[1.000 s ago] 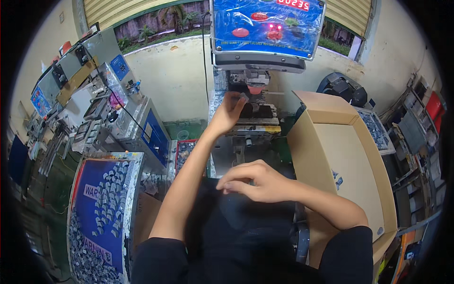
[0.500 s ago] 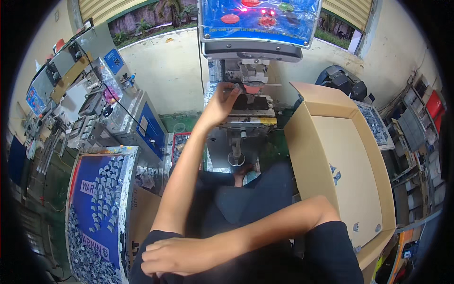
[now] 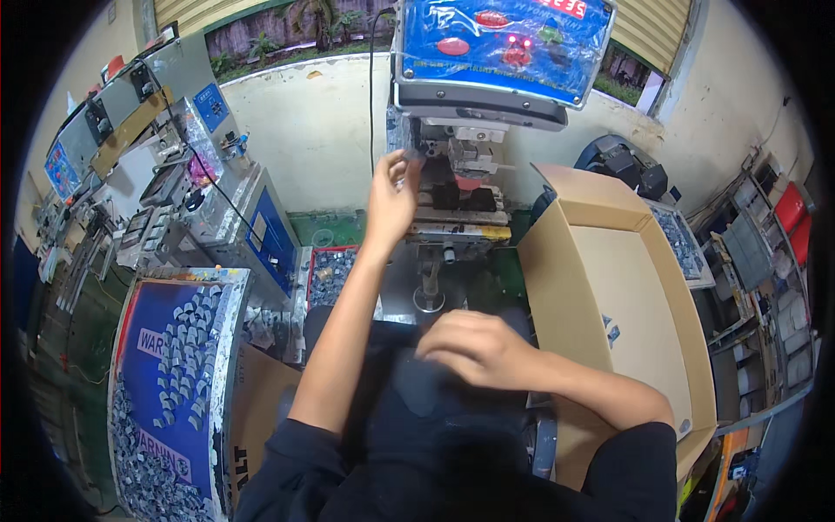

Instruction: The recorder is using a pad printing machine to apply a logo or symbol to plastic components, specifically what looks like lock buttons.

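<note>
My left hand [image 3: 394, 200] is raised beside the pad printing machine [image 3: 478, 111], left of its print head. Its fingers are pinched around a small grey piece [image 3: 410, 155], only partly visible. A pink pad [image 3: 470, 184] hangs under the head, over the dark work plate. My right hand [image 3: 478, 348] is above my lap, its fingers curled and slightly blurred; anything inside them is hidden. On my left stands a blue board [image 3: 150, 304] bearing many small grey curved pieces [image 3: 190, 348], some in rows and others heaped at the near end.
An open cardboard box [image 3: 626, 287] with a few small pieces inside stands at my right. A red-rimmed tray [image 3: 311, 277] of grey pieces sits left of the machine. Another machine [image 3: 230, 187] fills the far left. Shelving [image 3: 757, 304] lines the right.
My right hand has moved from over my left upper arm to above my lap. My left hand has drawn back slightly left from the print head. The whole view has shifted a little.
</note>
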A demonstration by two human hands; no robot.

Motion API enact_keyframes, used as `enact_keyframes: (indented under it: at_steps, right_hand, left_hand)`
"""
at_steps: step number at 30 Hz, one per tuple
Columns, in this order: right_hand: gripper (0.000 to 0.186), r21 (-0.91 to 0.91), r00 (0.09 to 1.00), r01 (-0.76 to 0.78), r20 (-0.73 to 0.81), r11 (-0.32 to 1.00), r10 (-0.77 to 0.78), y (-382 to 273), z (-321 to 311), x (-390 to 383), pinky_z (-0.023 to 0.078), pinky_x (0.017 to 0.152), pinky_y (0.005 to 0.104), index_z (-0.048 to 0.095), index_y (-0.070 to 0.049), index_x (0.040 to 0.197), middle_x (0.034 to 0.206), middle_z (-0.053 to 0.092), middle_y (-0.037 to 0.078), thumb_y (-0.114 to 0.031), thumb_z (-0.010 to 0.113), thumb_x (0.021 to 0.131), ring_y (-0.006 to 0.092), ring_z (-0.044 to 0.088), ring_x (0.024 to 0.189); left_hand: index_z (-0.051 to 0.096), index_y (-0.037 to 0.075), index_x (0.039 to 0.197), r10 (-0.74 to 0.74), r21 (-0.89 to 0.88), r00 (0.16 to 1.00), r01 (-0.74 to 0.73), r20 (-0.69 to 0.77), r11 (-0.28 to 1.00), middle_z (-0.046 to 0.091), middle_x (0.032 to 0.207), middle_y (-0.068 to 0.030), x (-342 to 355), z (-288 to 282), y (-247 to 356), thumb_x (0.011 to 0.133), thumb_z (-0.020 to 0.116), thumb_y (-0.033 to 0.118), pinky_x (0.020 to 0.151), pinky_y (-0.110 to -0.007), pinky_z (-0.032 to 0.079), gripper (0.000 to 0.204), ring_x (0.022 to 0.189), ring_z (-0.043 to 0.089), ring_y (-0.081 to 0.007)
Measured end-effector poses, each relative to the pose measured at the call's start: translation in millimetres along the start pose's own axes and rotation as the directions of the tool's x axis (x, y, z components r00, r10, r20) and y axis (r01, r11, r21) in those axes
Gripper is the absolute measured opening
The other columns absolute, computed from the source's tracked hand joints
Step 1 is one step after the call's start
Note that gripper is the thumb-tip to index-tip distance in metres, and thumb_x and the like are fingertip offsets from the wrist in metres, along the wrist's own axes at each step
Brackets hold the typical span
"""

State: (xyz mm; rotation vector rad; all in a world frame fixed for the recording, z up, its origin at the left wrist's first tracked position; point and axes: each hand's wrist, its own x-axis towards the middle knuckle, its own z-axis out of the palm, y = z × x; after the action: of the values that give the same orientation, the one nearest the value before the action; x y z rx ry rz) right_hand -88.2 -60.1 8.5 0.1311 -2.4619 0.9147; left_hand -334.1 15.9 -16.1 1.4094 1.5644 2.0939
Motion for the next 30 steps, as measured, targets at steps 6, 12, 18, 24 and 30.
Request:
enact_keyframes:
  at_steps: [6, 12, 18, 24, 30]
  right_hand:
    - [0.027, 0.09, 0.847, -0.224, -0.474, 0.97, 0.24, 9, -52, -11, 0.056, 0.083, 0.0299, 0.067, 0.0, 0.118, 0.105, 0.071, 0.011, 0.0, 0.072, 0.091, 0.0166, 0.07, 0.093]
    - [0.049, -0.023, 0.912, 0.095, -0.4, 0.995, -0.096, -20, -53, 29, 0.059, 0.084, 0.0321, 0.064, 0.001, 0.124, 0.112, 0.069, 0.014, -0.005, 0.085, 0.081, 0.0208, 0.071, 0.094]
    - [0.044, -0.138, 0.827, 0.28, -0.469, 0.95, -0.311, -25, -46, 34, 0.057, 0.079, 0.032, 0.065, 0.004, 0.111, 0.098, 0.07, 0.016, -0.005, 0.09, 0.075, 0.0246, 0.071, 0.089]
    - [0.042, -0.138, 0.806, 0.309, -0.487, 0.941, -0.336, -28, -41, 29, 0.057, 0.076, 0.0329, 0.062, 0.002, 0.101, 0.097, 0.069, 0.016, -0.005, 0.091, 0.073, 0.0261, 0.071, 0.088]
    - [0.042, -0.148, 0.799, 0.313, -0.494, 0.938, -0.344, -27, -43, 26, 0.057, 0.072, 0.032, 0.061, 0.001, 0.101, 0.097, 0.069, 0.017, -0.007, 0.091, 0.074, 0.0252, 0.071, 0.087]
  left_hand:
    - [0.049, -0.004, 0.146, 0.013, -0.269, 0.965, 0.06, 0.261, 0.961, 0.061, 0.138, -0.0137, -83, -22, 93, 0.104, 0.059, 0.013, 0.103, -0.033, 0.045, 0.047, 0.124, 0.057, -0.0183]
    - [0.058, -0.002, 0.142, 0.293, -0.132, 0.883, -0.262, 0.367, 0.956, 0.057, 0.141, -0.0209, -113, -52, 143, 0.097, 0.06, 0.002, 0.104, -0.036, 0.046, 0.045, 0.126, 0.058, -0.0295]
    - [0.064, -0.003, 0.134, 0.367, -0.12, 0.87, -0.347, 0.33, 0.93, 0.064, 0.131, -0.0284, -121, -57, 162, 0.1, 0.063, 0.021, 0.104, -0.048, 0.047, 0.041, 0.122, 0.062, -0.0384]
    - [0.069, -0.002, 0.125, 0.402, -0.091, 0.859, -0.395, 0.317, 0.914, 0.068, 0.125, -0.0282, -123, -58, 172, 0.099, 0.065, 0.025, 0.101, -0.047, 0.049, 0.037, 0.117, 0.065, -0.0389]
    - [0.068, -0.002, 0.124, 0.439, -0.078, 0.832, -0.44, 0.338, 0.894, 0.068, 0.124, -0.0284, -120, -54, 173, 0.099, 0.065, 0.024, 0.099, -0.048, 0.05, 0.037, 0.114, 0.066, -0.0386]
